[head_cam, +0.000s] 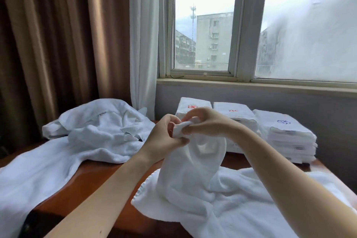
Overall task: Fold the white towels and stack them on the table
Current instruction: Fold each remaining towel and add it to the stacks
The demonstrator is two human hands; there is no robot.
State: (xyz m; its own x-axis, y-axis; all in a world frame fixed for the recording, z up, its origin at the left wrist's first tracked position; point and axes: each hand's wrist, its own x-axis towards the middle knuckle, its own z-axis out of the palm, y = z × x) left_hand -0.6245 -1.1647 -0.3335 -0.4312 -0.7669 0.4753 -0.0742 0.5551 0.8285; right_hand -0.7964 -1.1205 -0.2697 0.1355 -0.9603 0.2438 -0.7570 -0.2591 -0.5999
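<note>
Only the head cam here, so one view. Both hands are up over the middle of the bench [108, 176], pinched onto the same bunched bit of a white towel [193, 189]. The left hand [164, 137] is curled closed around the wad from below, the right hand [204, 121] has fingertips nipped shut on it from above. The rest of that towel hangs down and pools on the near right part of the bench, scalloped hem facing the near edge.

Along the far edge under the window [202, 25] there are three folded stacks: one with a red logo [193, 105], a middle one [234, 111], and a taller one with a blue logo [284, 127] toward the far right corner. Unfolded pile [100, 127] sits on the far left side, with another loose towel [34, 176] draped over the left edge.

My read: this looks like hunting for a corner to start the fold. To do it well, I'd walk the hands apart along the hem until each one has a corner, then shake it flat so nothing's twisted. Lay it on the open wood, not over the loose towel, or the layers will drag. Match edges before creasing, and maybe keep the logo facing out like the stacks.
</note>
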